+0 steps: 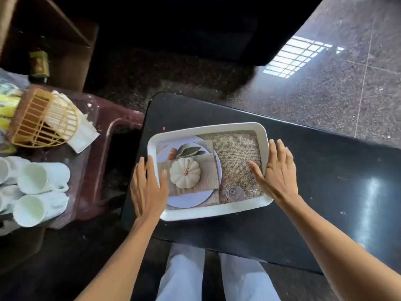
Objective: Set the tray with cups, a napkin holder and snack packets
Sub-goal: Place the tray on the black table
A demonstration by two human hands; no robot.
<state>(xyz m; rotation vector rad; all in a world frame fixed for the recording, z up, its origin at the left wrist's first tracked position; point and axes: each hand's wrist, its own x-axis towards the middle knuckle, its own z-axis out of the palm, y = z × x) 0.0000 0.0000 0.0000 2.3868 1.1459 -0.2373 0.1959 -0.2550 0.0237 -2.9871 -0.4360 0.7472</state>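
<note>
Left hand (147,187): fingers straight and slightly spread, nothing held. It lies flat against the left short side of the tray (208,211), with the thumb reaching over the rim into the tray. Fingertips point away from the person.

Right hand (277,174): fingers straight and fanned, nothing held. It lies along the tray's right short side, thumb inside the rim, the other fingers over and just outside it.

Tray: white, rectangular, with rounded corners, set flat on the black glossy worktop (325,192), a little askew to its edges. Its bottom shows what appears to be a printed picture of a white pumpkin on a plate, burlap and a glass. No loose items seen in it.

Left of the worktop is a dark reddish plastic stand (104,135), well apart from the tray. On it:
- a yellow wire napkin holder (43,118) tipped on its side, with white napkins (84,135) sticking out of it
- white cups (39,192) lying on their sides in a cluster, mouths toward the camera
- yellow-green snack packets (8,105) at the far left edge, partly cut off by the frame

Room: the floor (325,83) is dark speckled stone and reflects a barred window at upper right. Pale trousers (184,274) show below the worktop's near edge.
</note>
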